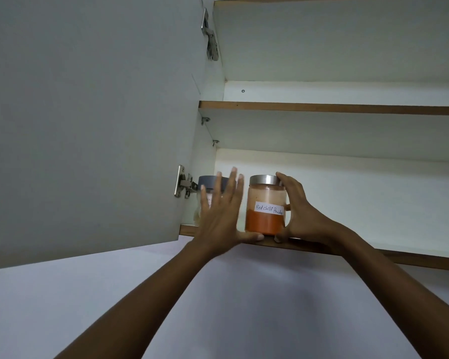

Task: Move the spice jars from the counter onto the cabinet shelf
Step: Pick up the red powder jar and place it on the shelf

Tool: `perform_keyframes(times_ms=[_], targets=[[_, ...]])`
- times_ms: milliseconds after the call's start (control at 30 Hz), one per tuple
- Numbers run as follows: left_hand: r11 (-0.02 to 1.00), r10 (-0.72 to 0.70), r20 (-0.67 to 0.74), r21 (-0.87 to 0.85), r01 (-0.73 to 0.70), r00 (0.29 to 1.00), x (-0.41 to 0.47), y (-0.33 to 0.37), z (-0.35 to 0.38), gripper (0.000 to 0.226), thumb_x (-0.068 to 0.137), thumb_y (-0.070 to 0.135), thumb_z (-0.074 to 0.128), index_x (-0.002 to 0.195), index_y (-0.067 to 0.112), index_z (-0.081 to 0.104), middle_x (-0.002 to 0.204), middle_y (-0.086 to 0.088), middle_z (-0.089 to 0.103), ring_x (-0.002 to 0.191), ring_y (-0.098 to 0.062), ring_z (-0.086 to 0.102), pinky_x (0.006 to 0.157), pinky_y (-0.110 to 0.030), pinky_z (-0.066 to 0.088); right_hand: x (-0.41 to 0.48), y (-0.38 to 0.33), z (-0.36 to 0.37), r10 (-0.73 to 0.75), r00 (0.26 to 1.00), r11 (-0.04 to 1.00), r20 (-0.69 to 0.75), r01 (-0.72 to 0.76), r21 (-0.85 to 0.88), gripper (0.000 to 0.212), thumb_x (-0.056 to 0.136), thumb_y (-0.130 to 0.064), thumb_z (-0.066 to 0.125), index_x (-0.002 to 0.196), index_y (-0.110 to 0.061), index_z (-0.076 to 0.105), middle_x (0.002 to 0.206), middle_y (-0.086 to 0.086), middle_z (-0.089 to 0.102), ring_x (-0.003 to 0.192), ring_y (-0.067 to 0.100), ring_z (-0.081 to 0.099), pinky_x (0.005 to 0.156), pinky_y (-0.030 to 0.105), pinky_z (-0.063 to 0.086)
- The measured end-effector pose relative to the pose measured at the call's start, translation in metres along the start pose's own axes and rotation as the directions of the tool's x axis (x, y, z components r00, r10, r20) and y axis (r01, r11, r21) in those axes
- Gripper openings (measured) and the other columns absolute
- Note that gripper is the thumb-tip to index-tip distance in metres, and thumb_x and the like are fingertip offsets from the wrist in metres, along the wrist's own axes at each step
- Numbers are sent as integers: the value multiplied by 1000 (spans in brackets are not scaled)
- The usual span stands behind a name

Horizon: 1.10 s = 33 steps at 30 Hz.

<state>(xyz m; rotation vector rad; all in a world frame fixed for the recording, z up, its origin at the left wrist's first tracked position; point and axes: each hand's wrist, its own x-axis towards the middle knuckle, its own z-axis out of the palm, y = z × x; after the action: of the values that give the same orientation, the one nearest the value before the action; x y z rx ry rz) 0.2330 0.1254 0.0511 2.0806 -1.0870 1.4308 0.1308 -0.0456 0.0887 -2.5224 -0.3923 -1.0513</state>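
A glass jar of red chilli powder, with a steel lid and a handwritten label, stands at the front edge of the lower cabinet shelf. My right hand grips its right side, fingers curled round the lid and base. My left hand is flat with straight fingers beside the jar's left, its thumb under the jar's bottom edge. Behind my left hand a second jar with a grey lid stands on the shelf near the left wall, mostly hidden.
The open cabinet door fills the left, hung on steel hinges. An upper shelf runs above. The lower shelf stretches to the right of the jars. A pale wall lies below the cabinet.
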Motion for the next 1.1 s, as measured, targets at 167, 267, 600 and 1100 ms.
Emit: perform_keyframes(times_ms=[167,267,600,1100], targets=[[982,-189,-145,-49,184,971,-31,-16,37,108,71,88,19,148,20,-14,156,-9,-18,143,-26,-18,111,-50,-10,11,6,15,55,996,988,-74,-43,150,109,57,-9,77,141,-30,11,135,-14,15,119,21,39,75,17,47],[978,-204,-175,-72,194,963,-33,-16,39,103,73,87,15,147,23,-17,155,-6,-22,143,-24,-19,111,-48,-8,17,8,24,60,993,988,-104,-44,150,109,52,-15,73,140,-33,13,131,-19,15,119,20,40,83,32,53],[982,-187,-171,-72,177,967,-33,-19,42,99,74,85,17,146,26,-15,155,-5,-20,143,-22,-20,111,-45,-6,28,2,45,36,988,998,-152,-27,56,112,49,-26,69,143,-27,9,147,-9,11,120,12,32,94,41,48],[993,-117,-159,-39,112,980,-69,9,24,80,87,62,32,150,18,13,158,-11,-6,145,-29,-11,114,-48,-9,-37,-21,19,70,932,997,-355,-78,-6,77,76,-16,73,141,-21,32,146,2,22,128,25,37,101,35,40]])
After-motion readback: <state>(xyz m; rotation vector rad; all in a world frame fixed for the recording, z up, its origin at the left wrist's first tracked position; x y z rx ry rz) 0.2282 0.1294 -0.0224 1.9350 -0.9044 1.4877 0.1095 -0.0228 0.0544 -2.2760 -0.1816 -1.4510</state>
